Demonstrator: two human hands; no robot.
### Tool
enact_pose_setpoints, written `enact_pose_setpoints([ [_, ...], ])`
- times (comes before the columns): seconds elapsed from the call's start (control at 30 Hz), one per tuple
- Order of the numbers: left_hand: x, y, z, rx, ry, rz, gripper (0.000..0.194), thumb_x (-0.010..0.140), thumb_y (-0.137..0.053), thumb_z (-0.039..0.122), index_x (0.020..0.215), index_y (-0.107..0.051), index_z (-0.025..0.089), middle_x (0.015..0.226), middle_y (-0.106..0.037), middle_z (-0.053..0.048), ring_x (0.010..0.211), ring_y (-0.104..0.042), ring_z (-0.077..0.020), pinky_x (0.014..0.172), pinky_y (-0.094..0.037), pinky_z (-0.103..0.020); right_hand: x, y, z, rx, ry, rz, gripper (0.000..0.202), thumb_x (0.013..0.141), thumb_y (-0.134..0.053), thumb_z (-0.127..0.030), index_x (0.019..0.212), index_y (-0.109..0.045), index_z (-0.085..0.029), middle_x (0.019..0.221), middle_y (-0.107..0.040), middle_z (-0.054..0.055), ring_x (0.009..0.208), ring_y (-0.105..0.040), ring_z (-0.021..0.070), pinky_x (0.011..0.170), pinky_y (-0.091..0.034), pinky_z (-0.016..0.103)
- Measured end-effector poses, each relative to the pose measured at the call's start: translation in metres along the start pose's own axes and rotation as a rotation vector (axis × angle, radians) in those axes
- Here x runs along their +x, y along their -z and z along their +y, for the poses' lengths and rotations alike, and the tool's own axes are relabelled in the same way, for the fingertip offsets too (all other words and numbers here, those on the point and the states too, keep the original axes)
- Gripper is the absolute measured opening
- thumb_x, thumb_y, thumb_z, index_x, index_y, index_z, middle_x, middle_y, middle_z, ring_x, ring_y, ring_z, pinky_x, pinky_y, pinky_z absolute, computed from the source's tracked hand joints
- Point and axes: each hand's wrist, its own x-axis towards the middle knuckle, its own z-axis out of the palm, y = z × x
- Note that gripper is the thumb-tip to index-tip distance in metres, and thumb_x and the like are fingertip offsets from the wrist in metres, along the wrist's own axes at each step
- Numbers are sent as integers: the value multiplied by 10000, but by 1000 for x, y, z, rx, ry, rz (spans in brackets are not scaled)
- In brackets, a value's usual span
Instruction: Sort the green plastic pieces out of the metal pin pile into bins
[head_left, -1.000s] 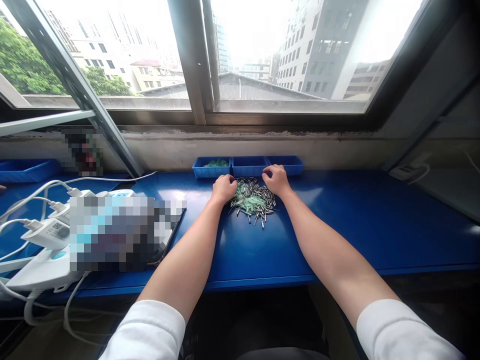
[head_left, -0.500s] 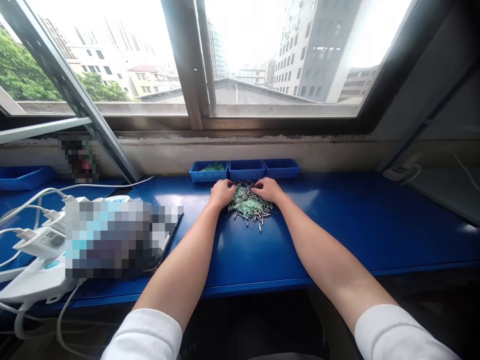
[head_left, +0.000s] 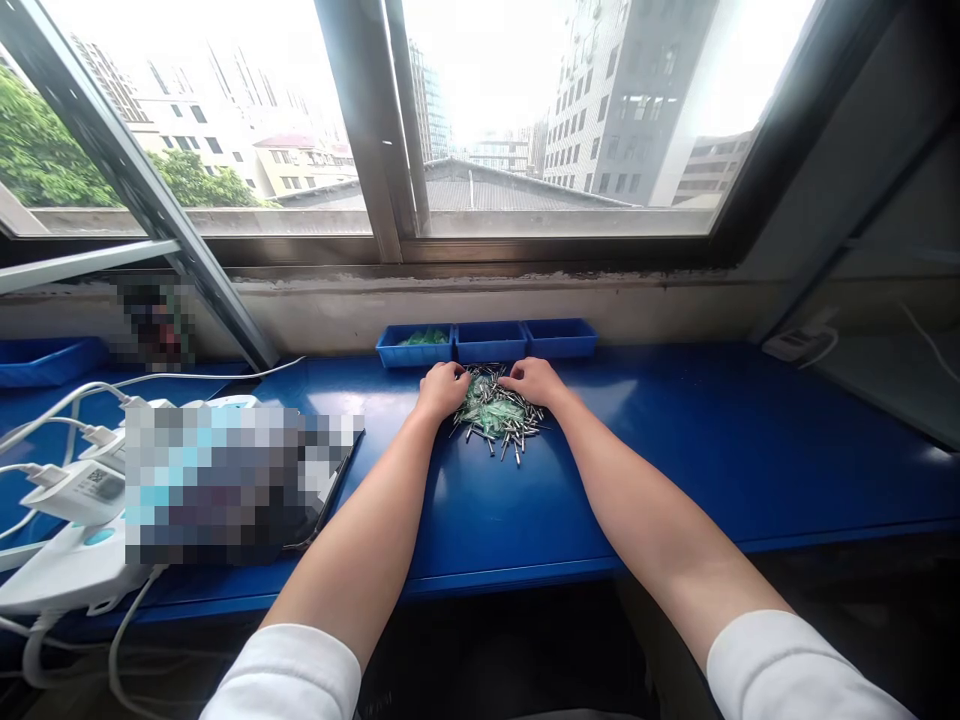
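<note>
A heap of small silvery metal pins (head_left: 511,436) lies on the blue tabletop, with crumpled green translucent plastic pieces (head_left: 491,412) mixed in. My left hand (head_left: 444,388) is at the heap's left edge, fingers curled and closed at the pins. Across from it, my right hand (head_left: 536,380) touches the upper right edge, thumb and fingers drawn together. Whatever is between the fingertips of either hand is too small or hidden to make out.
Behind the heap stand three joined blue bins: the left bin (head_left: 415,354) holds green plastic, beside the middle bin (head_left: 491,350) and right bin (head_left: 561,347). A white power strip (head_left: 67,565) with plugs and cables lies left, near a blurred-out object (head_left: 225,480). A metal post (head_left: 217,300) rises behind.
The camera view has shifted very slightly. Both hands stay at the heap in nearly the same pose, and the pins and green plastic look almost unchanged.
</note>
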Motion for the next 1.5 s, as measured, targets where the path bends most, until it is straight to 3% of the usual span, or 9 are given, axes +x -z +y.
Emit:
enact_pose_setpoints([
  [0.37,-3,2,3,27,5,-16,339,834,-449,420,975,-662,197,1062,-632,-104,1011,-572,-247,875,-408,-326,3,-3,-1,-41,45,-70,220,781,-611,-411,749,-653,-197,924,-609,55,799,-561,166,691,-418,256],
  [0.57,-2,0,2,2,-7,15,355,841,-461,410,1052,-629,179,1109,-615,-116,1041,-561,-262,890,-412,-355,2,-6,-6,46,80,11,225,850,-539,-377,765,-599,-178,822,-606,39,736,-532,144,645,-386,241],
  [0.73,-10,3,12,-73,-251,170,315,835,-515,328,1105,-601,189,1121,-619,-81,1077,-554,-227,936,-408,-331,1,-5,-13,172,108,104,314,898,-457,-417,741,-576,-173,713,-605,21,657,-518,134,600,-345,237],
  [0.83,-15,5,21,-101,-433,155,265,833,-535,298,1069,-618,210,1073,-646,-54,1036,-578,-212,941,-404,-339,1,-4,-17,152,153,140,396,907,-426,-451,660,-557,-171,644,-594,21,610,-497,129,576,-312,242],
  [0.9,-16,6,25,-130,-481,131,226,838,-537,294,1024,-635,210,1024,-669,-47,983,-602,-202,922,-413,-336,0,-3,-20,130,184,164,451,908,-408,-476,600,-534,-172,599,-578,21,575,-475,124,561,-291,249],
  [1.07,-14,6,27,-186,-484,135,159,840,-542,285,873,-673,199,912,-703,-37,889,-630,-185,863,-425,-305,-2,-1,-29,209,201,227,579,881,-366,-596,517,-508,-169,528,-549,18,529,-473,115,561,-299,250],
  [1.23,-14,5,25,-172,-477,130,178,855,-520,284,852,-676,198,895,-708,-32,860,-631,-177,849,-404,-305,-4,-3,-31,297,189,220,615,852,-367,-644,490,-512,-168,486,-521,6,505,-464,107,550,-314,248],
  [1.4,-13,4,23,-79,-381,148,223,876,-466,265,865,-680,204,894,-706,-33,867,-622,-189,877,-367,-342,-8,-1,-30,536,120,226,452,799,-506,-592,647,-591,-176,552,-574,-4,506,-479,108,532,-362,242],
  [1.5,-13,5,22,-46,-349,153,233,874,-457,260,857,-684,210,891,-707,-31,864,-618,-198,882,-353,-358,-8,2,-30,742,111,153,368,738,-601,-544,753,-639,-178,637,-638,10,537,-519,119,552,-416,247],
])
